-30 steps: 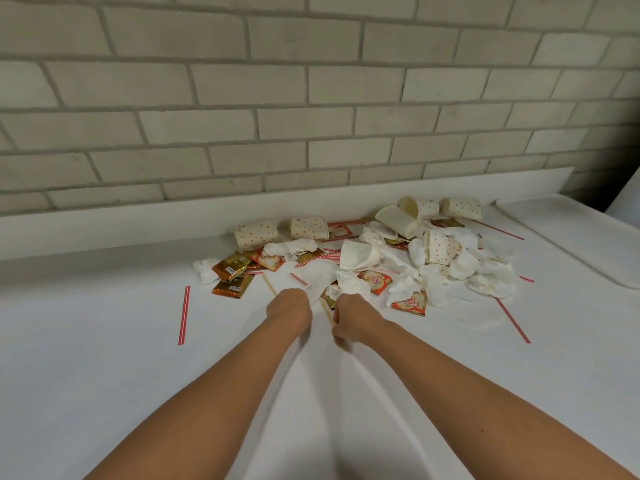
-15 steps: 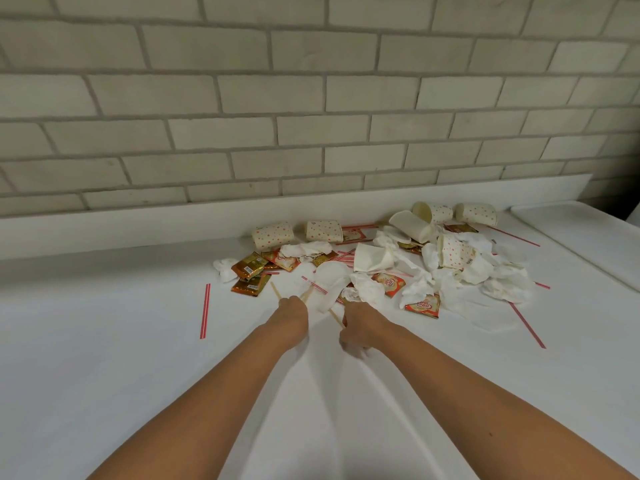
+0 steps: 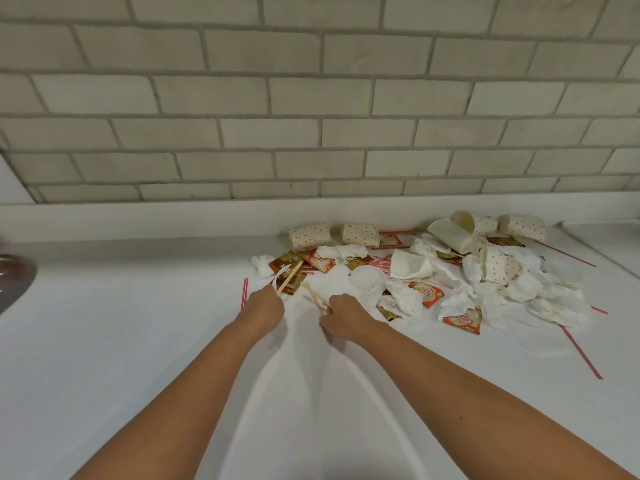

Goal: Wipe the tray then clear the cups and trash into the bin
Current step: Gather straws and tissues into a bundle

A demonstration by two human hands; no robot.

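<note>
- So, head view only: the left hand (image 3: 265,308) was curled round a wooden stirrer (image 3: 289,278), with a scrap of white wrapper in the same grip.
- The right hand (image 3: 346,317) was pinching thin sticks (image 3: 315,297) at the fingertips, low over the table (image 3: 104,341).
- The trash pile sat beyond and right of both hands: cups (image 3: 309,235) tipped on their sides, tissues (image 3: 554,303), sachets (image 3: 462,320) and straws (image 3: 581,355), some well apart from the heap.
- No bin was in view. I couldn't tell what the grey object (image 3: 14,282) at the left edge was. I couldn't tell if the pale slab at far right was the tray.
- Risk: the sticks are thin and held by the tips only, so they could slip or twist out on lifting.
- Risk: both hands are already full, so grabbing more could drop what's held.
- Risk: the stray straws are easy to miss, being flat and far from the pile.
- Risk: light tissues and cups could roll or scatter if the pile is swept hard.
</note>
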